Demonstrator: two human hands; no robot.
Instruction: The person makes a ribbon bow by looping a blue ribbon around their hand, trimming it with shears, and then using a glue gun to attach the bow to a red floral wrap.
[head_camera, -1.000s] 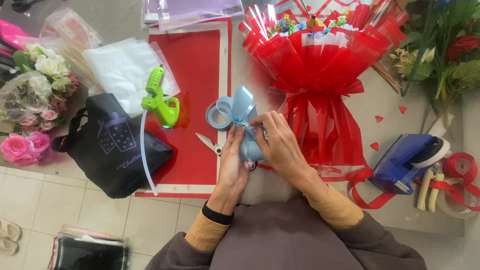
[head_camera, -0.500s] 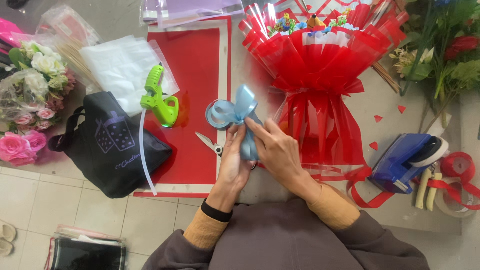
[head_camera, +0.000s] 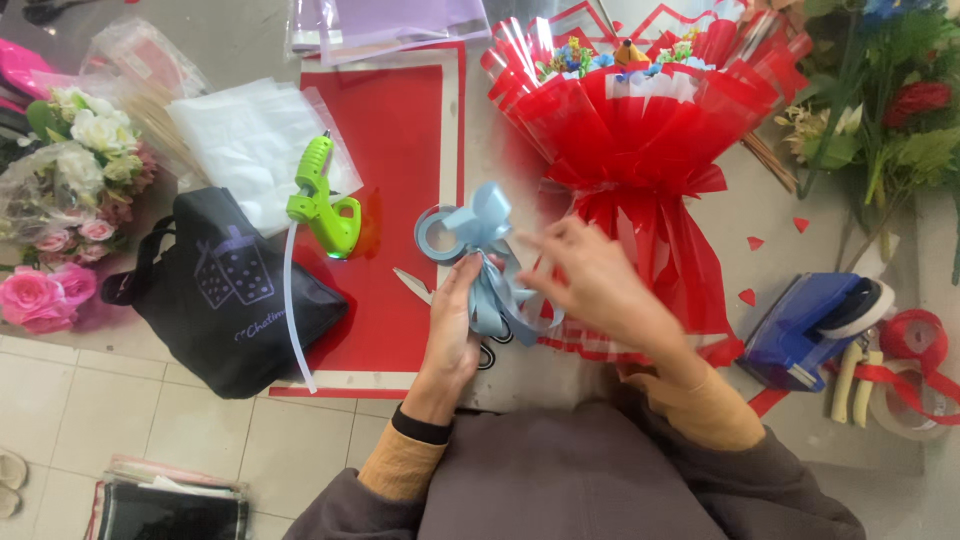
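A pale blue ribbon bow (head_camera: 487, 262) sits pinched in the left hand (head_camera: 455, 325), whose grip is closed around its gathered middle, loops standing above the fingers and tails hanging below. The right hand (head_camera: 598, 283), blurred, has its fingers curled at the bow's right side, pulling a strand. Just above the grip lies a blue ribbon spool (head_camera: 437, 232); scissors (head_camera: 412, 286) lie left of it on the desk (head_camera: 505, 370). A green glue gun (head_camera: 322, 196) rests farther left, a red wrapped bouquet (head_camera: 640, 140) right.

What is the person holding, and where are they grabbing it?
The left hand pinches a light blue ribbon bow at its gathered middle; the right hand touches it beside that.
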